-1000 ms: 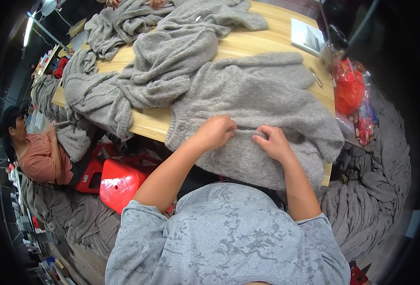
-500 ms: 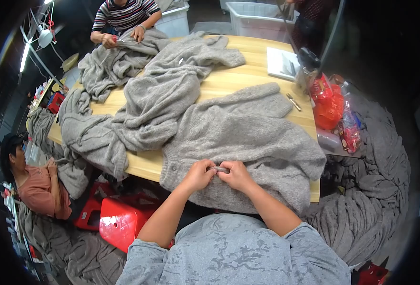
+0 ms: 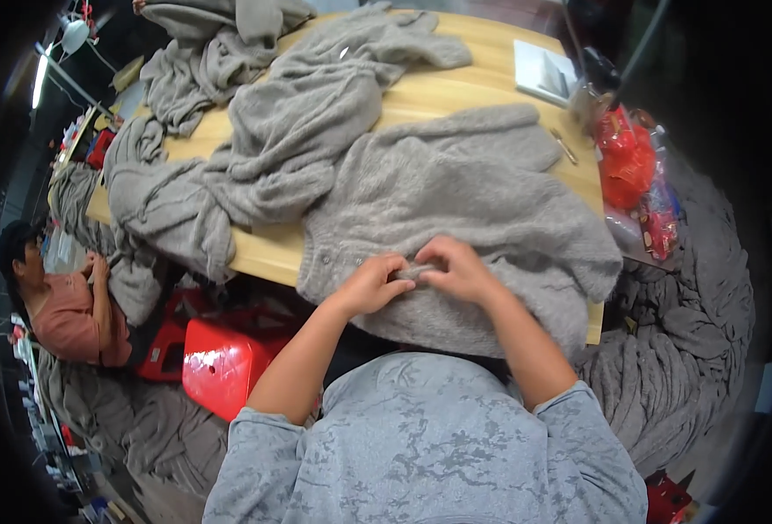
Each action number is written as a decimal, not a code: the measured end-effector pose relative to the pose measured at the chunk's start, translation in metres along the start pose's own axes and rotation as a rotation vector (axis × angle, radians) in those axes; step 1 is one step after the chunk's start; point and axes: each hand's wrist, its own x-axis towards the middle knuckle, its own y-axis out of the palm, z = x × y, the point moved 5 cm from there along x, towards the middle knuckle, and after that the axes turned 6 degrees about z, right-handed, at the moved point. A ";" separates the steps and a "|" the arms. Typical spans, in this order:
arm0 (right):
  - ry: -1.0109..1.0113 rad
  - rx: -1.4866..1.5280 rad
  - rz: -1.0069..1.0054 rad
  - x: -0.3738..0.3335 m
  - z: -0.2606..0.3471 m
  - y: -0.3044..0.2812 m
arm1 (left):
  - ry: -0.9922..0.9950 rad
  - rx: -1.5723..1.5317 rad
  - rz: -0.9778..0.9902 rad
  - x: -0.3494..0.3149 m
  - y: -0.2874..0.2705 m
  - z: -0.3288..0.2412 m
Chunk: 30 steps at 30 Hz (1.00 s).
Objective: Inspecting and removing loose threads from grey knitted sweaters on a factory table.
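in the head view, the only one, a grey knitted garment (image 3: 482, 196) lies spread at the near edge of the wooden table (image 3: 425, 94), its lower side reaching past the edge toward the person's body. the left hand (image 3: 373, 286) and the right hand (image 3: 456, 269) meet over its near part, just right of two buttons (image 3: 326, 259) beside the ribbed border. the left thumb and fingers appear to be pinching a small raised fold of the knit; the right fingers curl down onto the same fold from the other side, thumb toward the left hand. whether a button sits between the fingertips is hidden. the step in hand looks like working the buttoned edge by touch, one spot at a time. the next move seems to call for a light, steady pinch on both sides, keeping the fold lined up without stretching the soft knit. a slim gold-coloured tool (image 3: 564, 147) lies beyond the garment, well apart from both hands.
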 end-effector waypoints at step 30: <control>0.434 0.688 0.047 0.026 -0.036 0.009 | 0.215 0.186 -0.589 0.000 0.009 0.003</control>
